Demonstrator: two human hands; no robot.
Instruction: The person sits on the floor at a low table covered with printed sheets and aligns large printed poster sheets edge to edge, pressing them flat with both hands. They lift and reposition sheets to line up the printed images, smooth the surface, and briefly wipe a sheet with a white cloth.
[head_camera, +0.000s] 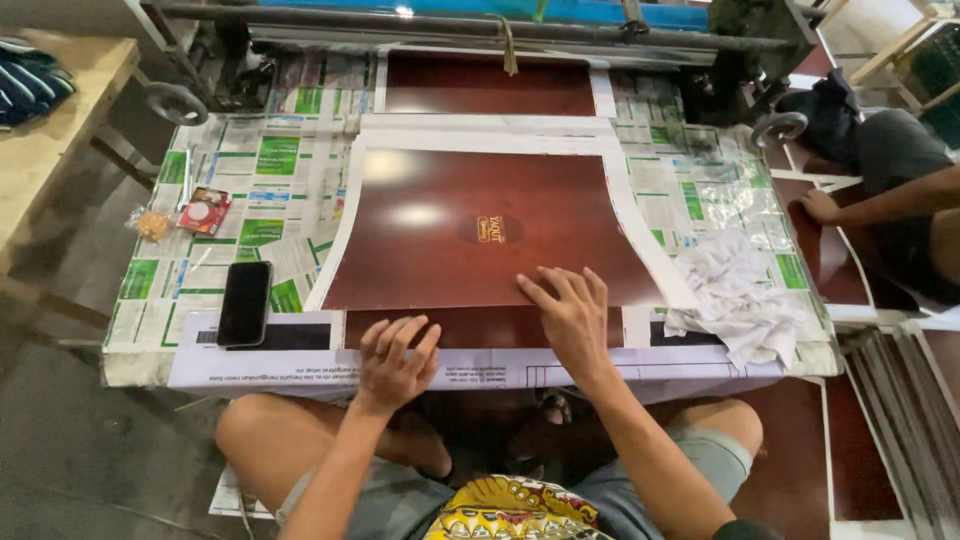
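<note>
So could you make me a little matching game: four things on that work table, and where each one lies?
Things:
1. black phone
2. white rag
3. right hand
4. small red packet

Places:
A. flat on the glossy brown sheet
B. table's right edge
C. far left, beside a snack bag
D. front left corner

Pairs: 1-D, 2-B, 3-A, 4-C
</note>
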